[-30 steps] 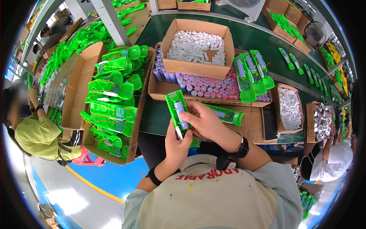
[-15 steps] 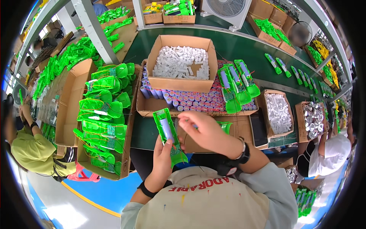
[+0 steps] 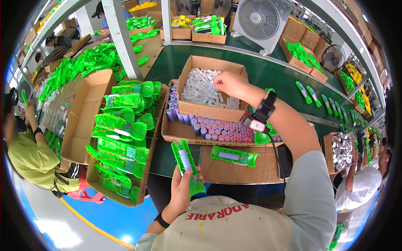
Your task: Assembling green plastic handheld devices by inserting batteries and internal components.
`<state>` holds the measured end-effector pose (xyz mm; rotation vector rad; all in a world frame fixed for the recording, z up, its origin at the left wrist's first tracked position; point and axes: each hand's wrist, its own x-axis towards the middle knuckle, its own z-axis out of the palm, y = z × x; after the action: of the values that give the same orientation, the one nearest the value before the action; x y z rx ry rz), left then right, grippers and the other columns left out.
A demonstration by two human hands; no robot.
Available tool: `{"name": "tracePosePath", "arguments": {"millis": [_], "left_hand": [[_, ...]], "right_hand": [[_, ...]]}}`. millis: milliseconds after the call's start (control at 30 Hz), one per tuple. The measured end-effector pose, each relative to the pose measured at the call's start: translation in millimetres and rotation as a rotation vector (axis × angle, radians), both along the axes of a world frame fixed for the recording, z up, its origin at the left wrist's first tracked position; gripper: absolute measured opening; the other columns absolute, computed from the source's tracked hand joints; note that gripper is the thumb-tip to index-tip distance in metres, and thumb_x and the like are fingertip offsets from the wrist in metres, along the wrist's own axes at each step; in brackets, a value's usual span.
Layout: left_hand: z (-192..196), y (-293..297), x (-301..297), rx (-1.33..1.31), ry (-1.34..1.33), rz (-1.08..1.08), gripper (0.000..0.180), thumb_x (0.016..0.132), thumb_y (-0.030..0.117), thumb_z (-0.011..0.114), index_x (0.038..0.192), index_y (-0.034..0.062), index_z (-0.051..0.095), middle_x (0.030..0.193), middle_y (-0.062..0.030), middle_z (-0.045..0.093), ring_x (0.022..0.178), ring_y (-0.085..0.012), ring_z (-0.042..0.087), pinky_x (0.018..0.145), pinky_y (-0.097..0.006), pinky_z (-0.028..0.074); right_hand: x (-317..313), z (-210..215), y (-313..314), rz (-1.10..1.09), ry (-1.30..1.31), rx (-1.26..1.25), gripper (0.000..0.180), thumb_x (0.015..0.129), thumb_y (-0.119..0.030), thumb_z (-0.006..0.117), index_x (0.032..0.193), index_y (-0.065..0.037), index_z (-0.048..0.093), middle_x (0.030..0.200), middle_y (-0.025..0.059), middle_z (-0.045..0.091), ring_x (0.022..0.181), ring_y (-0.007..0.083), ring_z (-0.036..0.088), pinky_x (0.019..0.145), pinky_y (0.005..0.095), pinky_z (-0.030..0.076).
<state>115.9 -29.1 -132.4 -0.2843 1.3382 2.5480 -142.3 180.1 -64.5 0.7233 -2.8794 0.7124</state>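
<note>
My left hand [image 3: 180, 190] is closed round a green plastic shell [image 3: 197, 185], tilted upright over the table's front edge. In that shell lies a lilac cylindrical battery cell [image 3: 183, 160]. My right hand [image 3: 233, 86] is inside an open cardboard box [image 3: 211, 107] of small white plastic pieces [image 3: 200, 88]. Its fingers are drawn together and point down among the pieces; whatever they pinch cannot be made out. Another green shell [image 3: 248, 158] with a cell lies on flat cardboard [image 3: 222, 173] to the right of my left hand.
Beneath the white-piece box, a carton [image 3: 188, 138] holds upright cells. To the left stands a carton [image 3: 142, 186] of wired green shells. A dark phone-like slab [image 3: 285, 161] and a box of silvery parts [image 3: 341, 150] are at right. A cable hangs from my right wrist.
My right hand has moved from beside the held shell, up and forward into the white-piece box. The left hand keeps its shell. The view has shifted, showing the shell on the cardboard more fully.
</note>
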Motion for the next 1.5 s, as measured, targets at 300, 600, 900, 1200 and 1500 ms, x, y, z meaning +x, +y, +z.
{"name": "tracePosePath", "arguments": {"millis": [300, 600, 900, 1200, 1500], "left_hand": [[-6, -13, -1, -0.055, -0.047, -0.007, 0.027, 0.090, 0.014, 0.040, 0.116, 0.0043, 0.035, 0.098, -0.0106, 0.052, 0.077, -0.0162, 0.054, 0.066, -0.032, 0.049], [-9, -11, -13, -0.095, -0.017, -0.070, 0.028, 0.090, 0.013, 0.037, 0.117, 0.0059, 0.035, 0.099, -0.0110, 0.052, 0.078, -0.0176, 0.054, 0.066, -0.034, 0.049], [3, -6, -39, -0.069, 0.123, -0.129, 0.032, 0.088, 0.012, 0.037, 0.119, 0.0049, 0.033, 0.098, -0.0124, 0.051, 0.077, -0.0183, 0.055, 0.065, -0.033, 0.049], [17, 1, -52, 0.013, 0.123, -0.150, 0.031, 0.088, 0.008, 0.040, 0.118, 0.0019, 0.035, 0.097, -0.0115, 0.053, 0.075, -0.0157, 0.055, 0.066, -0.030, 0.048], [13, 6, -53, -0.042, 0.109, -0.171, 0.029, 0.089, 0.013, 0.040, 0.117, 0.0041, 0.037, 0.097, -0.0113, 0.054, 0.076, -0.0162, 0.055, 0.065, -0.032, 0.050]], "right_hand": [[0, -12, -11, 0.202, -0.176, 0.212, 0.021, 0.065, -0.014, 0.067, 0.082, -0.003, 0.062, 0.078, 0.0152, 0.061, 0.074, 0.0308, 0.059, 0.065, 0.0367, 0.045], [3, -2, -1, 0.206, -0.314, -0.135, 0.017, 0.076, -0.013, 0.062, 0.087, 0.000, 0.063, 0.079, 0.0100, 0.064, 0.067, 0.0182, 0.059, 0.063, 0.0300, 0.046], [34, 30, -2, 0.142, -0.737, -0.621, 0.017, 0.083, -0.012, 0.057, 0.092, 0.003, 0.059, 0.082, 0.0036, 0.063, 0.065, 0.0064, 0.053, 0.059, 0.0222, 0.045], [61, 26, -1, 0.267, 0.077, 0.128, 0.010, 0.074, -0.005, 0.059, 0.083, -0.001, 0.060, 0.078, 0.0098, 0.054, 0.078, 0.0245, 0.055, 0.066, 0.0323, 0.044], [51, 33, -10, 0.477, -0.100, 0.083, 0.009, 0.070, -0.005, 0.059, 0.078, -0.001, 0.060, 0.076, 0.0124, 0.053, 0.073, 0.0284, 0.055, 0.066, 0.0351, 0.044]]}}
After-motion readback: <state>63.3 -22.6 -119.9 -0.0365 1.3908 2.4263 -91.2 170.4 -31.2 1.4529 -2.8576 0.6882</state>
